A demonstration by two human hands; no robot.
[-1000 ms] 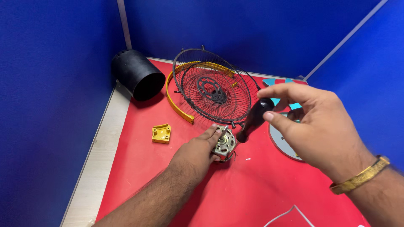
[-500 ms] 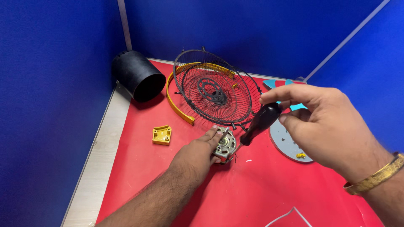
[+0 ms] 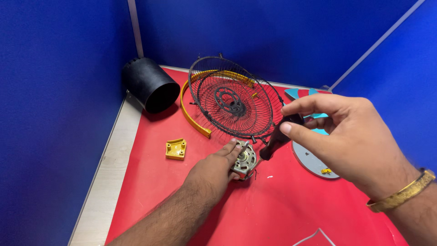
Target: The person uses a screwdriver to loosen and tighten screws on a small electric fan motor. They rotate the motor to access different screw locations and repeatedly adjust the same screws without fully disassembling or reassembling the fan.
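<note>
left hand [image 3: 214, 171]: grip clamped on motor [image 3: 244, 160], on red worktop [image 3: 282, 209] | right hand [image 3: 350, 136]: grip pinching screwdriver [image 3: 277, 136] | advice: tip square to screw, motor steadied | grille [image 3: 234, 101] behind

The single head-worn camera looks steeply down, close over a red mat [image 3: 291, 214] between blue walls [image 3: 54, 114].

No packages, no labels, no signs, no screens anywhere in view
</note>
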